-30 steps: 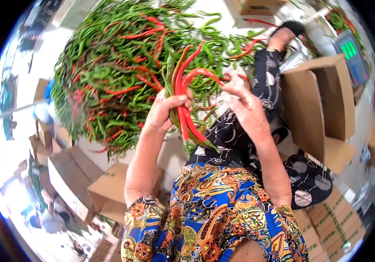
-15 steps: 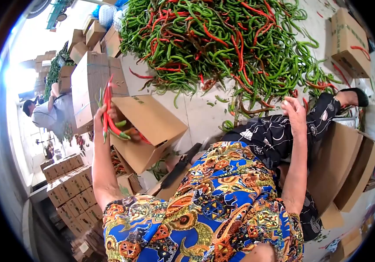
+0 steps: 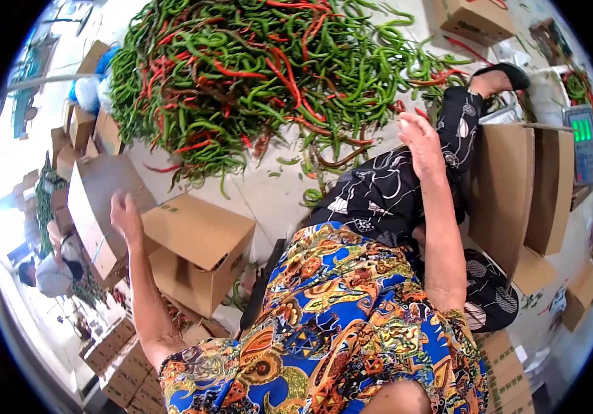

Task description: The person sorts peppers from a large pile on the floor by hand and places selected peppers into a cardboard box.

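A big heap of green and red chili peppers (image 3: pixel 255 76) lies on the floor in front of me. My left hand (image 3: pixel 127 215) is at the left, over the edge of an open cardboard box (image 3: pixel 196 231); its fingers are blurred and no peppers show in it. Above my patterned trousers (image 3: pixel 379 190), near the right lower edge of the heap, my right hand (image 3: pixel 421 141) is raised with nothing in it and its fingers apart.
A tall open carton (image 3: pixel 500 186) stands on the right beside a scale with a green display (image 3: pixel 581 138). At the far left a co-worker (image 3: pixel 55 272) bends near leaning flat cartons (image 3: pixel 93 207). Stacked boxes (image 3: pixel 127 369) fill the lower left.
The red and green peppers have left my left hand, which was closed round them over the box. The view has turned, and my right hand's fingers have spread.
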Tool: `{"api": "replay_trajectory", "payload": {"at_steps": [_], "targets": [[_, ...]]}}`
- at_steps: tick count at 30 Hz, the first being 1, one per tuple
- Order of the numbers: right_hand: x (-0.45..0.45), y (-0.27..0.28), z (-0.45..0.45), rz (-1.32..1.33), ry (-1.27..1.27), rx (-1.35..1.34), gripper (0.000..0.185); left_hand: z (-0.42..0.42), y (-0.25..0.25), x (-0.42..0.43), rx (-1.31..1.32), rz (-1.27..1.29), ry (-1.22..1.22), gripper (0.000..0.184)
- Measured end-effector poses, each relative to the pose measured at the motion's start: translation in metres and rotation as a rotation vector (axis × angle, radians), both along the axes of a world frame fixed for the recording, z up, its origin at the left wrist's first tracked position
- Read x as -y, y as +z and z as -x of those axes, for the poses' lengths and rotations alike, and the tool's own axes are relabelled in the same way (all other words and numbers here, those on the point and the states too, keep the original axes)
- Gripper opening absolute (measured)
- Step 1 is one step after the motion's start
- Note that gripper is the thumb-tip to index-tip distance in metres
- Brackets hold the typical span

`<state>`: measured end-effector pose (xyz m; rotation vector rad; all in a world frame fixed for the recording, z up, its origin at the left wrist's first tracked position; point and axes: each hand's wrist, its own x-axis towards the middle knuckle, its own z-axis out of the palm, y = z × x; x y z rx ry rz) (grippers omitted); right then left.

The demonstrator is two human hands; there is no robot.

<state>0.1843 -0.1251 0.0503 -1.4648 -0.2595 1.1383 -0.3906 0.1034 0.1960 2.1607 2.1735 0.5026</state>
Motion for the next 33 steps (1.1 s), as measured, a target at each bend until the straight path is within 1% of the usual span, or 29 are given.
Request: {"api": "replay_trajectory", "payload": {"at_steps": [2,3,4,5,6,7,8,9,10,12,13,14,16,17,18,19,20,22,23,24,25,26,28,29,30,32,33], "targets": [[0.0,0.0,-0.003,-0.045,-0.083,-0.155,0.031,-0.102,-0.013,-0.014,0.391,0.179,-0.192,0.025],[-0.001,0.0,-0.005,-0.067,-0.126,-0.174,0.031,-0.15,-0.036,-0.008,0.59,0.372,-0.227,0.024],[-0.002,0.006,-0.003,-0.086,-0.168,-0.197,0.032,-0.187,-0.063,-0.001,0.467,0.434,-0.449,0.024],[-0.002,0.012,-0.004,-0.077,-0.192,-0.217,0.032,-0.227,-0.077,0.016,0.458,0.627,-0.46,0.024],[0.0,0.015,-0.006,-0.11,-0.197,-0.235,0.03,-0.237,-0.137,0.026,0.534,0.831,-0.501,0.03],[0.002,0.018,-0.007,-0.12,-0.209,-0.244,0.03,-0.248,-0.195,0.041,0.449,0.866,-0.49,0.034],[0.002,0.021,-0.007,-0.127,-0.217,-0.251,0.029,-0.264,-0.234,0.057,0.261,0.898,-0.487,0.041],[0.001,0.026,-0.006,-0.113,-0.223,-0.25,0.028,-0.271,-0.284,0.073,0.284,0.954,-0.362,0.037],[0.0,0.033,-0.006,-0.102,-0.22,-0.242,0.027,-0.279,-0.316,0.088,0.304,1.007,-0.231,0.034],[-0.001,0.033,-0.005,-0.088,-0.217,-0.239,0.026,-0.296,-0.322,0.111,0.602,1.196,0.075,0.021],[-0.003,0.034,-0.004,-0.084,-0.211,-0.247,0.026,-0.295,-0.322,0.118,0.806,1.208,0.122,0.019],[-0.003,0.034,-0.004,-0.081,-0.204,-0.255,0.025,-0.291,-0.323,0.124,0.895,1.22,0.166,0.018],[-0.002,0.033,-0.006,-0.066,-0.2,-0.26,0.025,-0.291,-0.289,0.13,1.075,1.231,0.252,0.017],[-0.002,0.034,-0.007,-0.055,-0.203,-0.26,0.025,-0.282,-0.264,0.128,1.072,1.299,0.235,0.018],[-0.004,0.035,-0.006,-0.045,-0.204,-0.262,0.025,-0.277,-0.239,0.127,1.057,1.259,0.251,0.017],[-0.004,0.035,-0.006,-0.018,-0.194,-0.257,0.03,-0.272,-0.215,0.127,1.041,1.217,0.272,0.016],[-0.006,0.037,-0.003,-0.014,-0.106,-0.186,0.031,-0.275,-0.194,0.123,1.025,1.175,0.29,0.015],[-0.013,0.046,0.006,0.006,0.063,-0.037,0.033,-0.296,-0.156,0.11,1.024,1.109,0.071,0.017],[-0.018,0.049,0.013,0.01,0.197,-0.048,0.042,-0.308,-0.137,0.104,1.024,1.074,-0.036,0.018],[-0.025,0.064,0.019,0.02,0.441,0.172,0.047,-0.326,-0.122,0.094,1.022,1.129,-0.1,0.02],[-0.029,0.063,0.031,-0.03,0.56,0.304,0.047,-0.355,-0.102,0.09,1.16,1.156,-0.082,0.022],[-0.032,0.06,0.041,-0.078,0.675,0.438,0.046,-0.378,-0.092,0.087,1.299,1.184,-0.065,0.025],[-0.035,0.053,0.048,0.203,0.711,0.342,0.037,-0.398,-0.111,0.073,1.677,1.463,-0.22,0.029],[-0.037,0.053,0.043,0.206,0.61,0.205,0.027,-0.408,-0.118,0.072,1.698,1.369,-0.214,0.036],[-0.029,0.031,0.041,0.037,0.359,-0.074,0.021,-0.405,-0.142,0.068,1.61,1.214,-0.251,0.03],[-0.026,0.051,0.018,-0.05,0.044,-0.231,0.016,-0.387,-0.196,0.055,0.642,0.853,-0.466,0.022],[-0.019,0.054,0.006,-0.145,-0.068,-0.327,0.018,-0.366,-0.239,0.056,0.399,0.642,-0.677,0.02]]}}
